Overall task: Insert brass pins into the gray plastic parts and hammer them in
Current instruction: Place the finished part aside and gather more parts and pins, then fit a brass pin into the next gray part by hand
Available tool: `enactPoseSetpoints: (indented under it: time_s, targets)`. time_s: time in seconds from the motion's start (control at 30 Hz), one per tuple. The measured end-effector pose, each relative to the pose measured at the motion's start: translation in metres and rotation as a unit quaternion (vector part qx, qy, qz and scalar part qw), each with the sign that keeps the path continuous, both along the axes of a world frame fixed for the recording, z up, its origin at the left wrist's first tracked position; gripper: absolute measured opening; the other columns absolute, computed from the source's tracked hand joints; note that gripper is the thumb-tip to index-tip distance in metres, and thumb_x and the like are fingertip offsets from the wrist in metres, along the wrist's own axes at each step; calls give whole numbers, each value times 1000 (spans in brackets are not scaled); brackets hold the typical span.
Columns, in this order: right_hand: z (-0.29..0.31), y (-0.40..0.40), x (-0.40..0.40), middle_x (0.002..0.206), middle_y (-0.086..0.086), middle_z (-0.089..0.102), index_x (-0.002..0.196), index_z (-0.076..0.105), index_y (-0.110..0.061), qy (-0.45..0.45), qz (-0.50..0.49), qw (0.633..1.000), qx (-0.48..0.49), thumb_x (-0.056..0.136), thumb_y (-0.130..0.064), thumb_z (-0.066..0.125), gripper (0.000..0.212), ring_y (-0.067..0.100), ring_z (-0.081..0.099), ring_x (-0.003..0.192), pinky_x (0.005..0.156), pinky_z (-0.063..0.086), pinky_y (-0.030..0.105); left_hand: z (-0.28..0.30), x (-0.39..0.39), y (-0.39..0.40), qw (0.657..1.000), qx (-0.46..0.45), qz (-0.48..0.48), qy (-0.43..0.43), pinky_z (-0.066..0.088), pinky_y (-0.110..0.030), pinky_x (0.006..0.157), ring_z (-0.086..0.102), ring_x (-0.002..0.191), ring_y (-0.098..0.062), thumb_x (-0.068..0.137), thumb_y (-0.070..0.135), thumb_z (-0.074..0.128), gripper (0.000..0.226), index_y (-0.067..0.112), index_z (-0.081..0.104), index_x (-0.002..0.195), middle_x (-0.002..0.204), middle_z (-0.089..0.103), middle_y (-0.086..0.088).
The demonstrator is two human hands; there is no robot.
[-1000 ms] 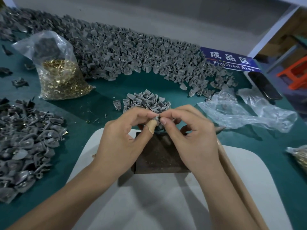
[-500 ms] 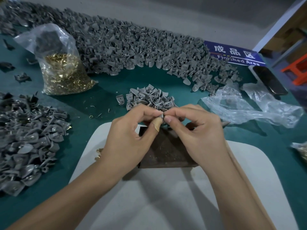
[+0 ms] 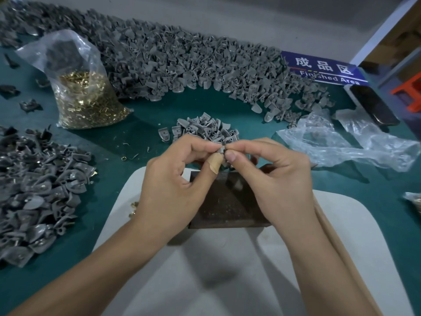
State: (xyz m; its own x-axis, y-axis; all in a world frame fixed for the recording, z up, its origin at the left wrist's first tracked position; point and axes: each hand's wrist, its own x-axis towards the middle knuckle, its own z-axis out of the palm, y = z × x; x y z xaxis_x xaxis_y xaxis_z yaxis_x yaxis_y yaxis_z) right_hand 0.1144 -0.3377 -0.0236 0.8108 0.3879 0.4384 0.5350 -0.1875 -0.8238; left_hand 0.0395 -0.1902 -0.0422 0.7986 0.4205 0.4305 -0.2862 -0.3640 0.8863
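Observation:
My left hand [image 3: 175, 185] pinches a small gray plastic part [image 3: 220, 149] between its bandaged thumb and forefinger, above the far edge of a dark metal block [image 3: 225, 208]. My right hand [image 3: 273, 179] meets it fingertip to fingertip and pinches at the part's right side; a brass pin there is too small to make out. A small heap of gray parts [image 3: 205, 131] lies just behind the hands. A clear bag of brass pins [image 3: 84, 99] stands at the left. A wooden handle [image 3: 337, 247] runs under my right forearm.
The block sits on a white board [image 3: 227, 281] on green cloth. A long bank of gray parts [image 3: 182, 62] curves across the back, another pile [image 3: 34, 190] lies at the left. Crumpled clear plastic [image 3: 341, 142], a phone [image 3: 373, 103] and a blue sign [image 3: 323, 69] are at the right.
Both hands stay together on the same part above the block; the fingertips have shifted only slightly. The view has moved a little.

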Motion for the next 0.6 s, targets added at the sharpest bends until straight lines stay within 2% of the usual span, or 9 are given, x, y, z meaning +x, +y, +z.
enactPoseSetpoints:
  time_s: [0.13, 0.33, 0.4, 0.53, 0.6]
  targets:
    - [1, 3, -1, 83, -21, 71, 96, 80, -25, 31, 19, 999, 1, 88, -11, 80, 16, 3, 66, 83, 77, 45, 10, 0, -1, 0, 1000, -3, 5, -4, 54, -14, 81, 71, 94, 0, 94, 15, 72, 18, 31, 67, 101, 99, 73, 19]
    - [2, -3, 2, 83, -22, 71, 95, 79, -32, 35, 29, 998, -35, 88, -11, 80, 22, 6, 66, 82, 73, 49, 20, -2, 1, 0, 1000, 27, -5, 0, 47, -6, 80, 69, 94, 4, 93, 13, 71, 20, 30, 67, 104, 101, 71, 20]
    - [5, -3, 2, 84, -19, 72, 96, 79, -32, 31, 27, 999, -32, 88, -11, 80, 22, 8, 66, 84, 75, 47, 18, 0, 2, 3, 999, 40, -12, -4, 48, -6, 80, 69, 94, 3, 93, 13, 72, 20, 29, 68, 104, 101, 71, 19]
    - [10, 0, -1, 89, -14, 74, 105, 77, -27, -1, 22, 1000, 0, 90, -13, 78, 21, 12, 70, 89, 79, 49, 17, 4, 1, 5, 999, -19, -29, -21, 54, -18, 83, 73, 92, -8, 93, 15, 71, 18, 27, 69, 106, 96, 74, 12]
    - [10, 0, -2, 87, -16, 72, 111, 75, -29, -14, 10, 1000, -13, 91, -15, 78, 25, 7, 68, 86, 78, 48, 15, 4, 1, 3, 998, -46, -34, -23, 54, -16, 80, 73, 89, -7, 93, 11, 71, 20, 27, 68, 106, 95, 74, 10]
